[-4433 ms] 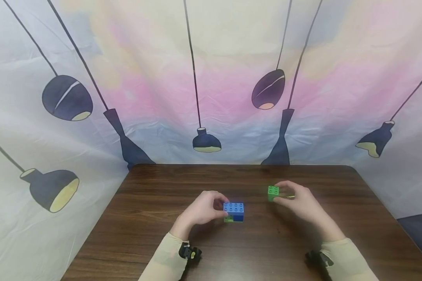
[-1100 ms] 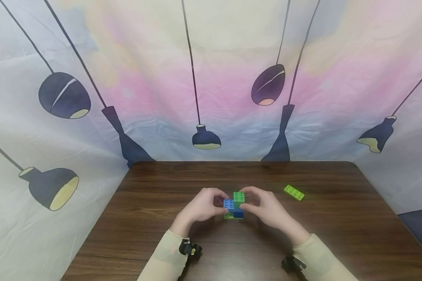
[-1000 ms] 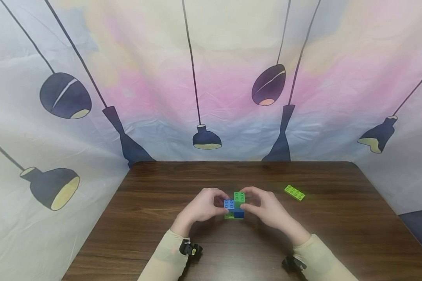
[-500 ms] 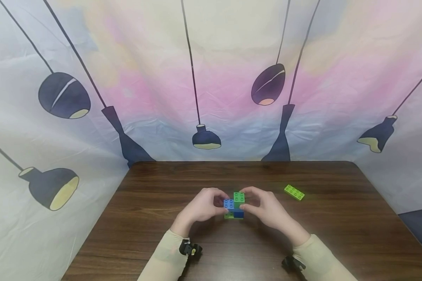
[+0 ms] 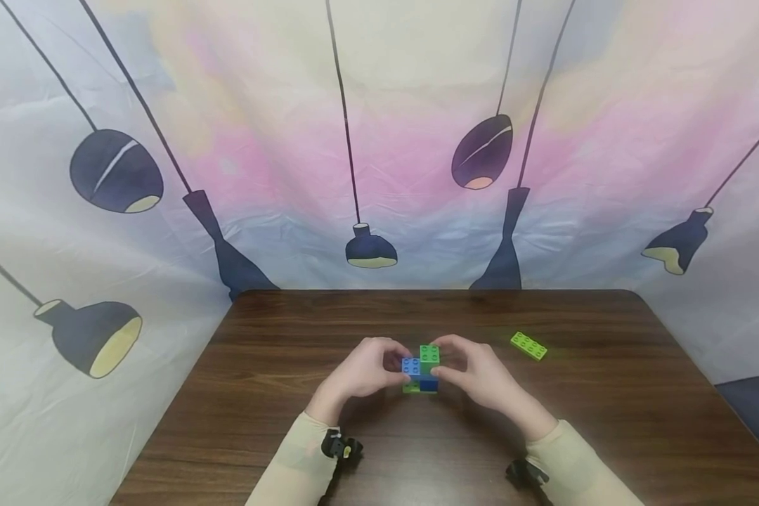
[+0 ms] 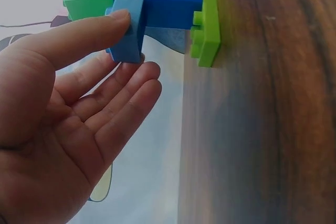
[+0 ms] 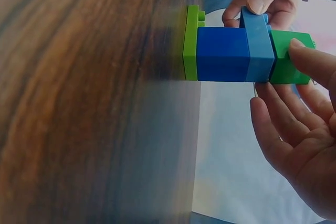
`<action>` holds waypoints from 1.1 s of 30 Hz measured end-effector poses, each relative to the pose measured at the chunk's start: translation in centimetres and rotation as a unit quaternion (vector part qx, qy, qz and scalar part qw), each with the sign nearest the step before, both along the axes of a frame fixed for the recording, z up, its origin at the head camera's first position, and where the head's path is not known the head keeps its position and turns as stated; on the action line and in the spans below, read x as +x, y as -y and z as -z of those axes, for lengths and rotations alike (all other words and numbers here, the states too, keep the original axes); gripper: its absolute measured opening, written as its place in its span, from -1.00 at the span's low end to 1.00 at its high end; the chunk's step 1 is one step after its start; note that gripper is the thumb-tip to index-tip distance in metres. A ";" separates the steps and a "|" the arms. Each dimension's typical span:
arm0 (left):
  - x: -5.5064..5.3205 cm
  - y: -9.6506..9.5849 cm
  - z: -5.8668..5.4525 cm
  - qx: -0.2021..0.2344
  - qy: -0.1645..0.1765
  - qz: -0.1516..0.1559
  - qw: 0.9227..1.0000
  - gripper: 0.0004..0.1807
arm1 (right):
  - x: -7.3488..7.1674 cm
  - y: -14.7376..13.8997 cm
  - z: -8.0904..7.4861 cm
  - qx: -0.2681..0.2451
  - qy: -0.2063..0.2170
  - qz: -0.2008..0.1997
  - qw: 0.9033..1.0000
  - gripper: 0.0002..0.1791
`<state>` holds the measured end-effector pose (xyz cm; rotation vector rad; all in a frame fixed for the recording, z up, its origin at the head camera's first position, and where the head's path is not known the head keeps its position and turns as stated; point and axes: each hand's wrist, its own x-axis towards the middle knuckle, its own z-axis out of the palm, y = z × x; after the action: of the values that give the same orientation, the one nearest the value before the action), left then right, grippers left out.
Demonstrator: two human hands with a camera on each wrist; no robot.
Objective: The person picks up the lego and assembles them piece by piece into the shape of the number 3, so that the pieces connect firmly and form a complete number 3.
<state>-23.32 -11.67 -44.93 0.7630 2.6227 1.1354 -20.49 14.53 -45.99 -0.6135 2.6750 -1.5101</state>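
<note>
A stack of toy building bricks stands on the table between both hands. Its base is a flat lime-green brick (image 6: pixel 211 30), with a dark blue brick (image 7: pixel 222 54) on the base's right half. Across that lies a light blue brick (image 6: pixel 129 30), overhanging to the left. On top, at the right end, sits a green square brick (image 5: pixel 429 358). My left hand (image 5: pixel 368 371) pinches the light blue brick's left end between thumb and fingers. My right hand (image 5: pixel 474 369) holds the green brick, thumb on its near side. Fingers behind the stack are partly hidden in the head view.
A second flat lime-green brick (image 5: pixel 528 346) lies on the brown wooden table (image 5: pixel 278 393), behind and right of the right hand. A cloth printed with hanging lamps (image 5: pixel 372 251) rises behind the table's back edge. Small cameras (image 5: pixel 343 448) sit on the wrists.
Earlier, the right hand held the green brick apart, near the loose lime-green one. It has come left and the green brick now sits on the stack. Over the last second, hardly anything moves.
</note>
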 end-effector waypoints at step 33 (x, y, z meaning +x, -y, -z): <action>0.2 0.0 0.4 0.034 0.024 -0.013 0.999 -0.69 | -0.3 -0.8 -0.5 -0.023 0.018 0.002 1.000 -0.56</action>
<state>-23.09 -11.67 -45.30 0.7082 2.5743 1.2399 -20.77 15.33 -45.48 -0.5760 2.6239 -1.5710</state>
